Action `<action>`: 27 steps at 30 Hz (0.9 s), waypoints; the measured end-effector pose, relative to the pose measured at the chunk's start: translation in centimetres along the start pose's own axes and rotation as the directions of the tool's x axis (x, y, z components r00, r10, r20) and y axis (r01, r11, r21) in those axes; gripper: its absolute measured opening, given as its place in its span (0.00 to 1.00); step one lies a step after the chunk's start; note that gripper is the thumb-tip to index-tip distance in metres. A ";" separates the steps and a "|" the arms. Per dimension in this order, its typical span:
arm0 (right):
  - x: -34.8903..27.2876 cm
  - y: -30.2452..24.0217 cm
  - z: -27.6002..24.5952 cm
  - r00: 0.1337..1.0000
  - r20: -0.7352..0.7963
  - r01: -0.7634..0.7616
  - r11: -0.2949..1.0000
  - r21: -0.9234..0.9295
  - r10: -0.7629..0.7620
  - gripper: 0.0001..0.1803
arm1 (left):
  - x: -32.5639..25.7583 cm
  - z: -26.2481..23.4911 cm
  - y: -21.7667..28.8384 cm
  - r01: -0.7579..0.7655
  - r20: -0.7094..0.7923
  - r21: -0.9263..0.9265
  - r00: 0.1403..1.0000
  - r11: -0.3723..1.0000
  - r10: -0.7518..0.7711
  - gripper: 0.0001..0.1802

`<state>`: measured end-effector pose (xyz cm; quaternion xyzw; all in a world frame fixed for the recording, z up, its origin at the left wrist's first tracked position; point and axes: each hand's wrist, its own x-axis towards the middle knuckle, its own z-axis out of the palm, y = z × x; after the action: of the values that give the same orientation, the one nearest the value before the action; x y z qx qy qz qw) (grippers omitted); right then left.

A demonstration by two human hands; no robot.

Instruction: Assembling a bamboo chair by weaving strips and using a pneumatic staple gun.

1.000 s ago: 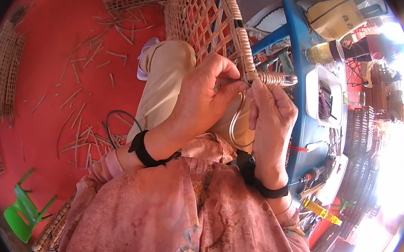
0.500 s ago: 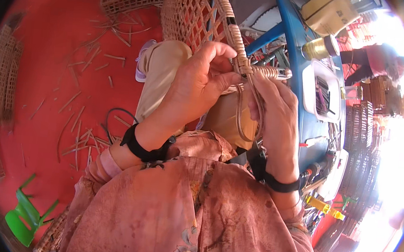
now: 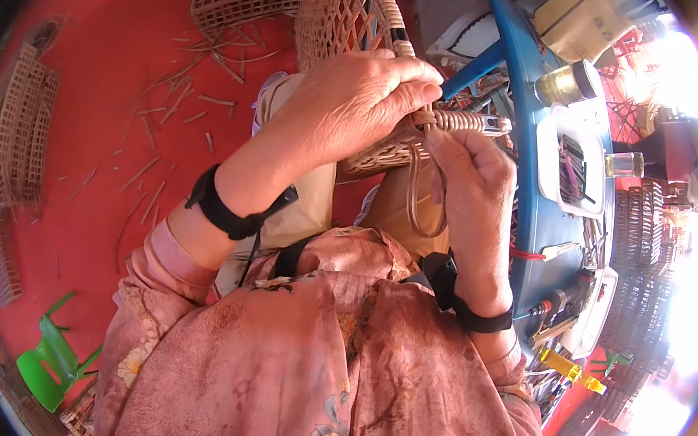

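- Closest to me: pink floral sleeves [image 3: 270,361], a black wrist strap [image 3: 234,208] on each forearm.
- Right hand [image 3: 472,187] pinches a thin cane strand [image 3: 417,199] between thumb and fingers; the strand hangs in a loop below it, in front of the lap.
- Left hand [image 3: 359,103] is curled tight over the wrapped rim of the wicker basket [image 3: 342,10], fingertips pressing where the strand meets the binding.
- Basket sits on the knees, lattice wall tilted away from me, rim running between both hands. Hands nearly touch at the rim.
- Right of the hands: blue table [image 3: 527,175] with a white tray [image 3: 570,163] and a brass-coloured can [image 3: 564,83].
- Left, further out: red floor [image 3: 89,54] littered with cane offcuts [image 3: 177,95], lattice panels [image 3: 20,131] near the edge, green plastic chair [image 3: 51,354] low left.
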<state>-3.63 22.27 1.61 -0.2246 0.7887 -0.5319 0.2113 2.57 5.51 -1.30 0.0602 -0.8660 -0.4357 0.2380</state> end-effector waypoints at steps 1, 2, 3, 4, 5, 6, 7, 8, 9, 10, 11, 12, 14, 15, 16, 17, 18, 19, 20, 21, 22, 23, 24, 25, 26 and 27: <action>0.3 -0.3 0.1 0.999 -0.020 0.026 1.000 0.006 -0.026 0.12 | 0.2 -0.1 0.1 -0.040 0.004 0.044 0.999 0.998 0.040 0.18; 0.5 -0.5 0.2 0.998 -0.040 0.052 0.999 0.012 -0.052 0.13 | 0.5 -0.2 0.2 -0.081 0.010 0.087 0.997 0.993 0.080 0.19; 0.6 -0.6 0.3 0.999 -0.033 0.037 0.999 0.024 -0.036 0.13 | 0.8 -0.5 0.3 -0.105 0.009 0.088 0.994 0.991 0.105 0.16; 0.6 -0.4 0.1 0.999 -0.032 0.040 0.999 0.031 -0.039 0.13 | 1.0 -0.8 0.4 -0.106 0.010 0.095 0.994 0.990 0.106 0.16; 0.7 0.1 -0.2 0.998 0.000 0.056 0.998 0.002 -0.056 0.13 | 1.2 -1.0 0.5 -0.019 0.061 0.011 0.998 1.000 0.018 0.13; 0.9 0.3 -0.5 0.997 0.033 0.074 0.997 -0.027 -0.074 0.14 | 1.3 -1.2 0.6 0.073 0.117 -0.069 0.991 0.995 -0.064 0.11; 0.7 0.2 -0.8 0.996 0.034 0.079 0.997 -0.023 -0.079 0.14 | 1.3 -0.9 1.1 0.057 0.079 -0.062 0.995 0.996 -0.052 0.06; 0.4 0.1 -1.1 0.997 0.067 0.036 0.996 0.081 -0.042 0.14 | 1.5 -0.9 1.4 0.056 0.077 -0.056 0.996 0.997 -0.051 0.06; 0.0 0.1 -1.4 0.994 0.107 -0.011 0.983 0.183 -0.009 0.15 | 1.5 -0.9 1.6 0.004 0.056 -0.002 0.998 1.000 -0.003 0.06; -0.1 0.3 -1.5 0.993 0.114 -0.008 0.982 0.188 -0.013 0.15 | 1.5 -0.9 1.7 -0.047 0.039 0.053 0.998 0.998 0.045 0.05; -0.2 0.8 -1.7 0.993 0.114 0.006 0.987 0.161 -0.025 0.17 | 1.6 -0.9 1.7 -0.044 0.036 0.061 0.998 0.997 0.042 0.05; -0.4 0.9 -1.9 0.993 0.115 0.023 0.991 0.134 -0.038 0.19 | 1.7 -1.1 1.6 -0.079 0.002 0.037 0.997 0.996 0.079 0.04; -0.6 1.0 -2.1 0.978 0.206 0.010 0.990 0.138 -0.038 0.20 | 2.8 -2.3 1.6 -0.107 -0.051 0.076 0.992 0.991 0.111 0.05; -0.7 1.4 -2.0 0.985 0.157 0.041 0.982 0.187 -0.071 0.20 | 4.0 -3.7 2.5 -0.084 -0.100 0.059 0.991 0.995 0.090 0.05; -0.6 1.7 -1.8 0.988 0.115 0.075 0.969 0.236 -0.105 0.21 | 5.4 -5.6 3.5 -0.056 -0.154 0.048 0.986 0.997 0.063 0.06; -0.8 1.7 -1.8 0.991 0.105 0.054 0.975 0.215 -0.078 0.20 | 7.2 -7.5 4.2 -0.061 -0.265 0.111 0.960 0.992 0.089 0.07; -0.8 2.2 -2.0 0.994 0.091 0.044 0.977 0.211 -0.064 0.20 | 9.3 -8.3 4.3 -0.073 -0.354 0.154 0.927 0.985 0.124 0.07; -0.7 2.5 -1.9 0.992 0.088 0.072 0.968 0.242 -0.096 0.19 | 10.5 -9.4 4.8 -0.203 -0.306 0.235 0.913 0.950 0.271 0.07; -0.7 2.8 -1.7 0.989 0.082 0.099 0.957 0.273 -0.126 0.18 | 11.4 -9.9 5.0 -0.331 -0.244 0.307 0.879 0.892 0.410 0.08; -0.9 3.0 -1.2 0.980 0.137 0.102 0.960 0.262 -0.142 0.14 | 11.5 -10.4 5.3 -0.314 -0.248 0.333 0.881 0.889 0.403 0.08; -1.1 3.2 -0.6 0.975 0.160 0.106 0.955 0.278 -0.154 0.14 | 11.7 -10.6 5.8 -0.317 -0.259 0.315 0.878 0.895 0.402 0.09; -1.0 3.9 -0.5 0.982 0.150 0.077 0.965 0.251 -0.118 0.14 | 12.5 -9.9 5.5 -0.344 -0.259 0.264 0.875 0.901 0.409 0.10; -0.9 4.6 -0.4 0.987 0.140 0.049 0.973 0.225 -0.082 0.13 | 12.8 -9.3 4.9 -0.351 -0.249 0.258 0.876 0.900 0.413 0.10; -0.6 5.2 -0.6 0.985 0.147 0.054 0.977 0.207 -0.085 0.13 | 12.7 -8.7 3.9 -0.318 -0.253 0.218 0.895 0.923 0.368 0.09; -0.5 5.6 -0.9 0.987 0.140 0.048 0.975 0.218 -0.080 0.13 | 12.4 -8.0 2.9 -0.279 -0.251 0.181 0.914 0.943 0.319 0.09; -0.7 4.9 -0.4 0.974 0.210 0.034 0.976 0.214 -0.080 0.13 | 10.8 -9.7 2.5 -0.173 -0.316 0.055 0.931 0.983 0.181 0.10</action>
<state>-3.98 24.59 -2.72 -0.2807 0.6938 -0.5898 0.3032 -2.21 -3.36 9.46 0.0549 -0.8236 -0.3854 0.4125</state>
